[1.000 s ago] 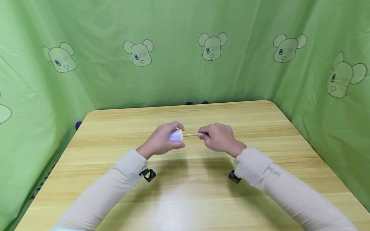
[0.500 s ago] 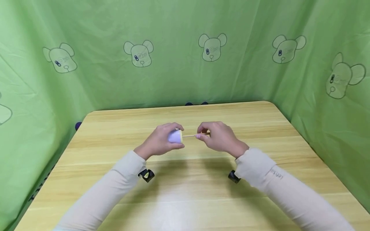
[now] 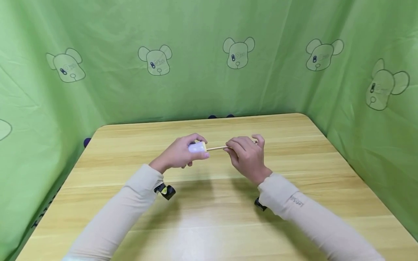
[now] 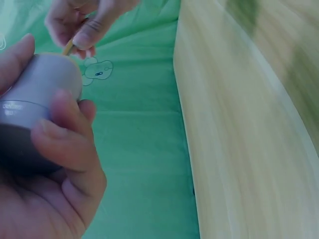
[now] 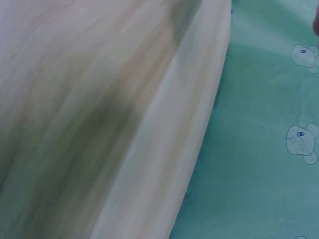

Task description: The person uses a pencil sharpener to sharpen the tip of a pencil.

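Observation:
My left hand (image 3: 177, 153) grips a small lavender pencil sharpener (image 3: 196, 147) above the table, with its mouth turned to the right. In the left wrist view the sharpener (image 4: 45, 82) is a rounded cylinder with a dark base, and fingers wrap around it. A thin gold-yellow pencil (image 3: 216, 148) runs from the mouth to my right hand (image 3: 249, 156). That hand pinches the shaft between thumb and fingers, and the pencil's far end shows beyond them. The tip is hidden within the sharpener. Only a sliver of a finger enters the right wrist view's upper right edge.
Beneath both hands lies a wood-grain table (image 3: 202, 203) with rounded far corners. Green curtains (image 3: 196, 90) printed with bear heads hang behind it and along both sides. A small black camera (image 3: 168, 192) is strapped at the left wrist, another (image 3: 260, 203) at the right.
My right hand has shifted its grip and rolled over, its fingers now on top of the pencil. My left hand has tilted, bringing its thumb along the sharpener's near side; the sharpener is slightly higher.

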`<state>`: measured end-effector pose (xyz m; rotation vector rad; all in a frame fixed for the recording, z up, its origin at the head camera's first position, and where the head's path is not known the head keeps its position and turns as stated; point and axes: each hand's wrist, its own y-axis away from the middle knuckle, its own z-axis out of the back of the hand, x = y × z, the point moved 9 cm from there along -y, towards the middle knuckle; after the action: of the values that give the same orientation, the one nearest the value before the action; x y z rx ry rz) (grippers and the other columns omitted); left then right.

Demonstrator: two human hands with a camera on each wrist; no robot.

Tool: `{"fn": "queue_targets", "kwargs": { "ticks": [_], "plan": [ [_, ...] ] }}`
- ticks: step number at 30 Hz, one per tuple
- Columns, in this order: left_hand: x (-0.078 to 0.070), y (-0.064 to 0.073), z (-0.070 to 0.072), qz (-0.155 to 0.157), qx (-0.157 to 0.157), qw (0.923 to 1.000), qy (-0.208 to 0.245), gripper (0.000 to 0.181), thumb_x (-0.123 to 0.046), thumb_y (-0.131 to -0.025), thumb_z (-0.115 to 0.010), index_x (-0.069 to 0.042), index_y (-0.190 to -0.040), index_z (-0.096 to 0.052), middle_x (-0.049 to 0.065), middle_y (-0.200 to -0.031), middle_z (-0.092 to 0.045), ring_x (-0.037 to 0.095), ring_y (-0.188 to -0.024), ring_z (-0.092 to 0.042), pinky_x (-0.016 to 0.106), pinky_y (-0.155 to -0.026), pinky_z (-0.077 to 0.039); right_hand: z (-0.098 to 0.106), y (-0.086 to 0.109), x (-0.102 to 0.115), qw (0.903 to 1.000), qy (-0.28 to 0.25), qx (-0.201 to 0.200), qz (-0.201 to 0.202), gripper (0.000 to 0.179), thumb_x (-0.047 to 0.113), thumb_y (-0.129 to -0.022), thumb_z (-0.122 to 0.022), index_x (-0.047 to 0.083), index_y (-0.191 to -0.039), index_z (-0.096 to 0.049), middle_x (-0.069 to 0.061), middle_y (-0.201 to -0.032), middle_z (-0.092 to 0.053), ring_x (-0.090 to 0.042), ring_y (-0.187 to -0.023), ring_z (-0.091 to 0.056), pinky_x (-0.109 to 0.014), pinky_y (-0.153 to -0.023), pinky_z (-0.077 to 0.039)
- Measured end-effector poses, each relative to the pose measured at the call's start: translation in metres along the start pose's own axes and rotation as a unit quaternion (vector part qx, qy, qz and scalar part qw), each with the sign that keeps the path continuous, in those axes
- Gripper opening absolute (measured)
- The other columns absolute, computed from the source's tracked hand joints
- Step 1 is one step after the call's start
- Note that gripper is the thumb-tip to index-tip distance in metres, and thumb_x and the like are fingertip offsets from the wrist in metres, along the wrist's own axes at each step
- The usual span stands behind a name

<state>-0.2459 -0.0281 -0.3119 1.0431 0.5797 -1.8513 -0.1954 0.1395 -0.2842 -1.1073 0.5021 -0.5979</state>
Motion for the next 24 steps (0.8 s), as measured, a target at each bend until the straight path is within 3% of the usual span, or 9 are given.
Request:
{"fn": "queue_targets", "kwargs": {
  "ticks": [6,11,18,24],
  "plan": [
    [-0.001,0.001,-0.001,-0.003,0.018,0.9998,0.012,0.036,-0.03,-0.087,-0.073,-0.016,-0.117,-0.058,0.014,-0.089,-0.057,0.019,-0.051,-0.052,0.027,-0.04,-0.04,-0.001,0.005,0.004,0.9991,0.013,-0.016,0.036,0.025,0.026,-0.092,-0.067,0.004,-0.082,-0.07,-0.008,-0.072,-0.068,-0.025,-0.059,-0.064,-0.041,-0.061,-0.041],
    [0.0,0.002,-0.002,-0.008,0.031,0.9992,0.024,0.034,-0.026,-0.087,-0.073,-0.013,-0.115,-0.059,0.014,-0.087,-0.056,0.017,-0.049,-0.049,0.027,-0.039,-0.039,-0.002,0.007,0.01,0.9966,0.022,-0.016,0.077,0.032,0.027,-0.097,-0.061,0.005,-0.076,-0.07,-0.005,-0.065,-0.066,-0.021,-0.05,-0.061,-0.03,-0.039,-0.034],
    [0.002,0.003,-0.002,-0.019,0.042,0.9981,0.042,0.035,-0.022,-0.087,-0.073,-0.009,-0.116,-0.058,0.012,-0.084,-0.056,0.017,-0.052,-0.049,0.028,-0.041,-0.039,-0.004,0.003,0.016,0.9953,0.025,-0.002,0.094,0.035,0.026,-0.099,-0.056,0.006,-0.074,-0.07,-0.002,-0.061,-0.062,-0.017,-0.042,-0.055,-0.028,-0.034,-0.033],
    [0.003,0.004,-0.002,-0.034,0.04,0.998,0.034,0.035,-0.022,-0.087,-0.073,-0.007,-0.115,-0.058,0.01,-0.085,-0.056,0.019,-0.057,-0.051,0.028,-0.042,-0.039,-0.005,0.0,0.015,0.9968,0.023,0.019,0.075,0.039,0.028,-0.101,-0.051,0.008,-0.07,-0.065,-0.001,-0.057,-0.06,-0.015,-0.037,-0.049,-0.026,-0.032,-0.029]
  ]
}}
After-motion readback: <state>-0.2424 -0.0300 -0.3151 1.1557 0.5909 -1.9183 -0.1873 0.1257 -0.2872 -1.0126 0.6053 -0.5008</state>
